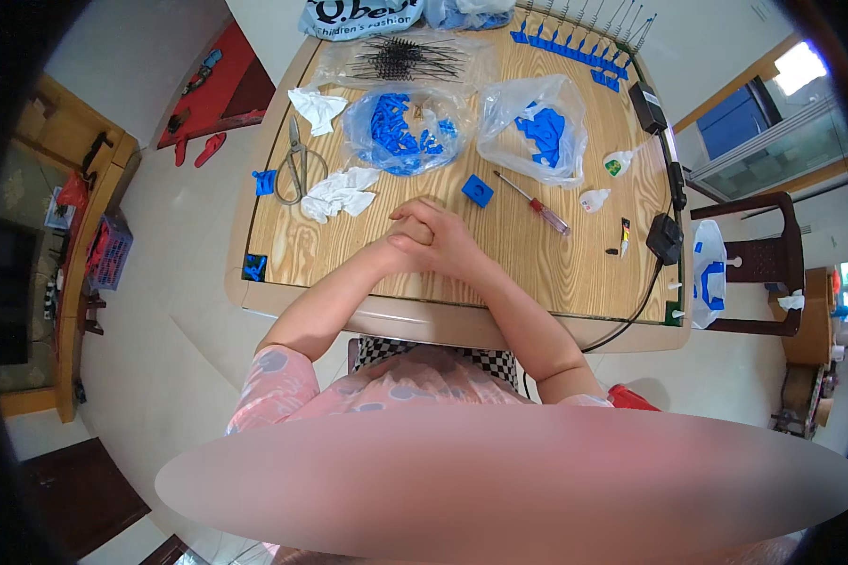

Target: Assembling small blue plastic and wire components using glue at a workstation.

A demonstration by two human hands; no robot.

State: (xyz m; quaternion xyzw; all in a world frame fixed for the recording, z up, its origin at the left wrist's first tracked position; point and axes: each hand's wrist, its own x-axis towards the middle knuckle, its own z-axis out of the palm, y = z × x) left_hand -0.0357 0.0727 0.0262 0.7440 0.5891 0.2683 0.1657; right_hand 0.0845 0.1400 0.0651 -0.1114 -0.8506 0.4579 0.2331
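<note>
My left hand [395, 250] and my right hand [447, 241] are clasped together above the middle of the wooden table, fingers folded around each other. Both are closed, and no object shows between them. Just right of the hands lies a small blue square block [478, 191] with a curved mark on its face. Beyond it rests a screwdriver [544, 211] with a red and clear handle. Left of the hands are a crumpled white cloth [341, 195] and metal scissors [297, 169]. Past the hands, one clear plastic bag [405, 132] holds many small blue pieces; another bag [542, 133] holds blue pieces too.
Black wire-like pieces [407, 59] lie on plastic at the back. Blue strips with upright wires [575, 49] line the far right. Small bottles [595, 200], a small tube [625, 236] and a black adapter with cable [664, 239] sit right. A chair [768, 268] stands beside the table.
</note>
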